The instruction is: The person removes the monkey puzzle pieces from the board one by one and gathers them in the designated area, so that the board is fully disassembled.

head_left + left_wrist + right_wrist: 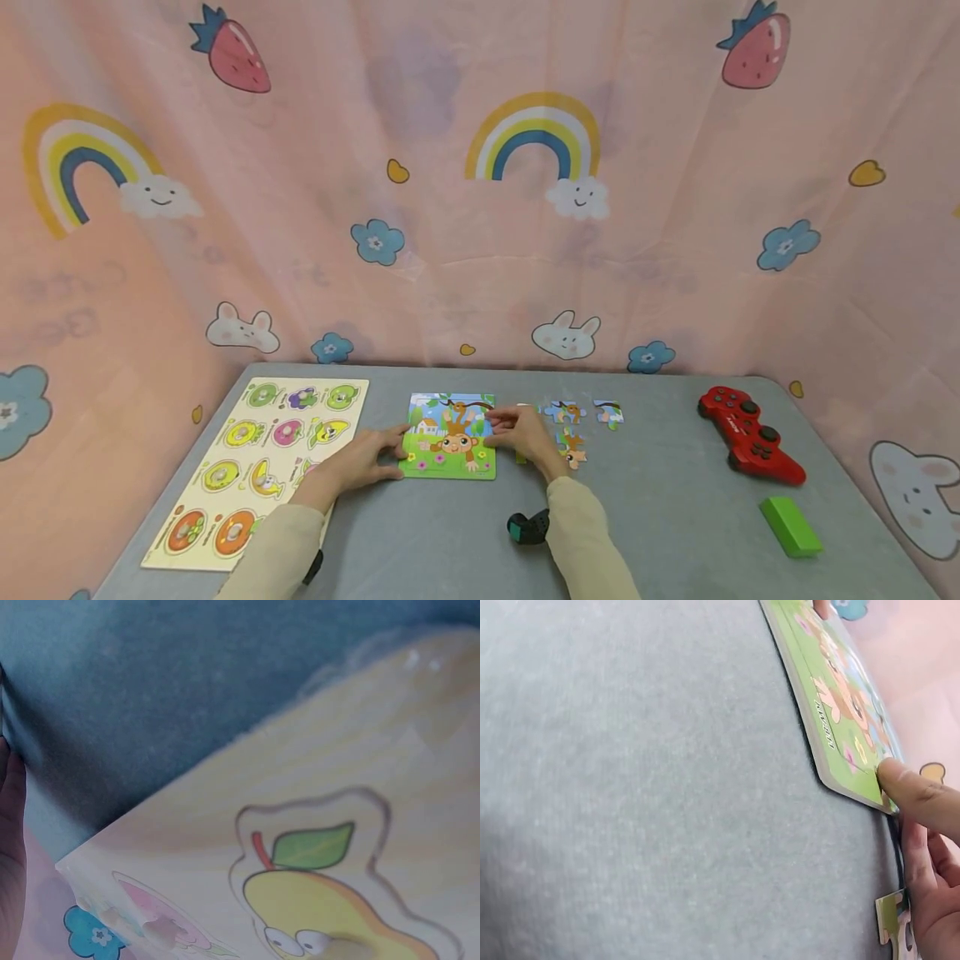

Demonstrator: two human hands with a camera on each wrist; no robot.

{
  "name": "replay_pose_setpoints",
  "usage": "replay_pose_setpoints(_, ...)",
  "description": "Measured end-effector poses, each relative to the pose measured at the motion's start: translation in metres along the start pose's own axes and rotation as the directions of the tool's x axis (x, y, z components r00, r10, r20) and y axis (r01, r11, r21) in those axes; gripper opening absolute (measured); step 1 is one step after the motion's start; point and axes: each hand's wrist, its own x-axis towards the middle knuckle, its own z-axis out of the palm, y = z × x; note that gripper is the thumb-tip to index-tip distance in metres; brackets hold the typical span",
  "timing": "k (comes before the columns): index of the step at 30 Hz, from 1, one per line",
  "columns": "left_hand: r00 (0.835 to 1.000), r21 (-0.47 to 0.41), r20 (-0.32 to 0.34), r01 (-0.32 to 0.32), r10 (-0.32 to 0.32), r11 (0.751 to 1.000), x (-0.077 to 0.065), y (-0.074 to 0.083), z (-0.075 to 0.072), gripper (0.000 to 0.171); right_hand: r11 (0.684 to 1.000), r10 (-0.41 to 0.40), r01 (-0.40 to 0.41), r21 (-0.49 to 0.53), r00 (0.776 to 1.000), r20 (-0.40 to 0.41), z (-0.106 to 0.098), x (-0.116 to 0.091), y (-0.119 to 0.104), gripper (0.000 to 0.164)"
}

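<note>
A monkey jigsaw puzzle [450, 467] in a green-edged board lies on the grey table, between the two hands. At its left side, my left hand [362, 461] holds the edge with thumb and fingers. My right hand [528, 433] grips the right edge; in the right wrist view its thumb [919, 793] presses on the board's [810, 712] corner, with the other fingers at the side. Just right of that hand lie loose puzzle pieces [572, 450], some partly hidden by it. Only a strip of the left hand [11, 855] shows in the left wrist view.
A cream fruit-and-vegetable board [232, 433] lies under the left forearm. On the right are a red game controller [750, 437] and a green block [791, 527]. Further loose pieces [609, 412] lie toward the back. A pink patterned curtain [435, 308] stands behind the table [450, 550].
</note>
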Motion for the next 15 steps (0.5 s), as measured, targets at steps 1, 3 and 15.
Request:
replay_pose_setpoints(1,1.000,0.000,0.000,0.000,0.000,1.000,0.0000,-0.0001,-0.0001,0.016,1.000,0.002,-0.002,-0.021,1.000,0.002,0.0004,0.0001,-0.0007,0.037)
replay_pose_setpoints(3,1.000,-0.002,0.003,-0.001,0.001,1.000,-0.0001,-0.0002,-0.0002,0.015,0.999,0.013,-0.012,-0.052,1.000,0.003,0.0013,0.0009,-0.0014,0.036)
replay_pose_setpoints(15,1.000,0.006,0.005,-0.009,0.009,1.000,0.0008,-0.0003,-0.0002,0.014,0.992,0.004,0.000,-0.128,1.000,0.027,0.0028,0.0016,-0.0069,0.031)
